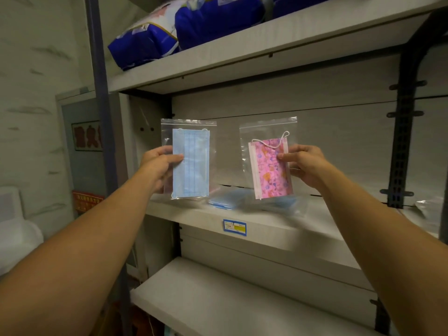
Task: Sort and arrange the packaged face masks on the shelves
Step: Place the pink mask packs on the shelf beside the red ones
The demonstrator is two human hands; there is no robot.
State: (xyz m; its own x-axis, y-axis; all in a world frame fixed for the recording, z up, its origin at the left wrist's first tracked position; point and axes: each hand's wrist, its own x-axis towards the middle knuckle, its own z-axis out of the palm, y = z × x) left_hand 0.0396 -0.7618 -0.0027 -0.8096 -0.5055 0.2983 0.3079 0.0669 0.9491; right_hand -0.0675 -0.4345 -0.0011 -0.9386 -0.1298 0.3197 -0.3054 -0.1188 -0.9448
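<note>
Head view: the left hand (158,163) pinches a clear bag with a blue mask (190,163) by its left edge, holding it upright above the middle shelf (278,229). The right hand (303,163) pinches a clear bag with a pink patterned mask (270,168) by its right edge, also upright above that shelf. More bagged blue masks (225,202) lie flat on the shelf, below and between the two held bags. A blue label (234,227) sticks to the shelf's front edge. Blue packages (184,27) sit on the board above the shelf.
</note>
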